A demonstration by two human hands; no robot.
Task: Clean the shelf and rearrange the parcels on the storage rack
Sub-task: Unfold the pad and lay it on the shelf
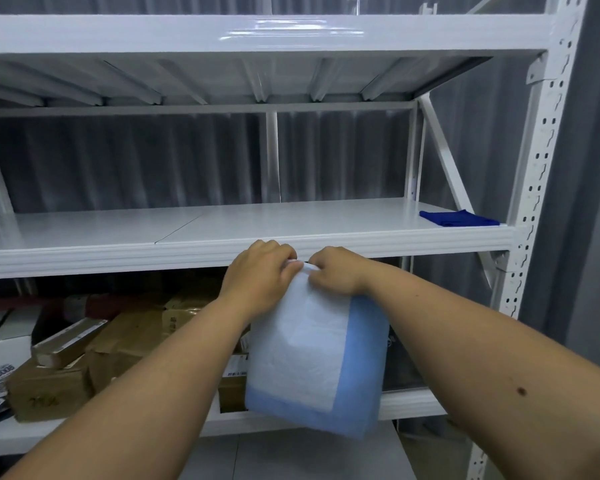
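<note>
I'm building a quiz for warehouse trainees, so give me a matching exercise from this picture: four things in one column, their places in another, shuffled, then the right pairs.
Things:
1. blue cloth
2. blue and white parcel
3. brown boxes
4. white box

Places:
A. far left of the lower shelf
B. held at its top edge by both hands
C. right end of the middle shelf
D. lower shelf, left of the parcel

Pairs: 1-C, 2-B, 3-D, 4-A

Both hands (pixel 262 275) (pixel 336 271) raised, fingers curled

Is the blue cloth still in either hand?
No, the blue cloth lies on the middle shelf at its right end; both hands hold the parcel.
</note>
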